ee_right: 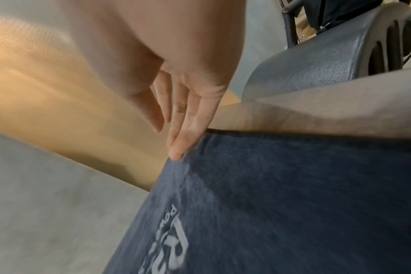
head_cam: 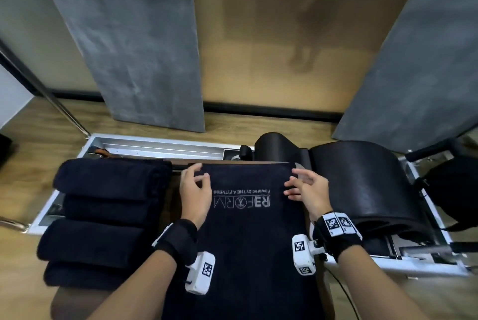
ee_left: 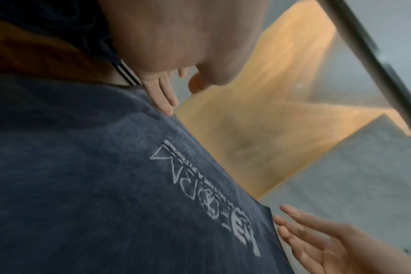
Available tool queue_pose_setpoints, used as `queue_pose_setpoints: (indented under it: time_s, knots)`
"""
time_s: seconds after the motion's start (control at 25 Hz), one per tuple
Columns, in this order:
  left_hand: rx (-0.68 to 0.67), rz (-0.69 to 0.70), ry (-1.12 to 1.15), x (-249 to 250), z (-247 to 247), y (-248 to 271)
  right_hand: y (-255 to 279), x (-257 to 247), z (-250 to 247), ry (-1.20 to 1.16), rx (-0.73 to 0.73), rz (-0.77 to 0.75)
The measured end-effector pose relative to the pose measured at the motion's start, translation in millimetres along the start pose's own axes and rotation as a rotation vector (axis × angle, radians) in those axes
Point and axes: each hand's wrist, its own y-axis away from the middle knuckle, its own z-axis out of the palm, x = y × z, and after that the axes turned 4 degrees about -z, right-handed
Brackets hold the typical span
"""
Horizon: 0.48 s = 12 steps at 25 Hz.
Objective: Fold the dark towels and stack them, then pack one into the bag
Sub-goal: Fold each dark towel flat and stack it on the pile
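A dark towel (head_cam: 248,242) with a white REFORM logo lies spread lengthwise on the brown platform in front of me. My left hand (head_cam: 196,180) rests on its far left corner with straight fingers (ee_left: 167,103) touching the edge. At the far right corner my right hand (head_cam: 297,185) does the same, its fingertips (ee_right: 178,148) flat on the cloth (ee_right: 293,204). Neither hand grips anything. Several folded dark towels (head_cam: 103,203) lie in a row to the left of the spread one. A black bag-like shape (head_cam: 455,190) sits at the far right edge.
A black curved padded barrel (head_cam: 362,182) stands close to the right of the towel. A white metal machine frame (head_cam: 155,143) runs behind the towels. Grey wall panels (head_cam: 144,48) and wood floor lie beyond.
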Motion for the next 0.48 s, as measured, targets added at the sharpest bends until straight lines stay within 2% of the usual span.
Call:
queue_pose_setpoints:
  time_s: [0.12, 0.24, 0.4, 0.48]
  knots:
    - [-0.113, 0.068, -0.105, -10.8, -27.4, 44.4, 55.6, 8.5, -3.3, 0.084, -0.069, 0.022]
    - [-0.215, 0.069, -0.231, -32.1, -63.1, 88.3, 115.7, 21.5, -6.7, 0.194, -0.138, 0.040]
    - [-0.255, 0.053, -0.375, -57.7, -101.5, 132.4, 178.9, 42.1, -20.6, 0.337, -0.194, 0.043]
    - [-0.264, 0.042, -0.423, -67.8, -118.6, 152.4, 205.1, 54.9, -32.4, 0.435, -0.168, 0.031]
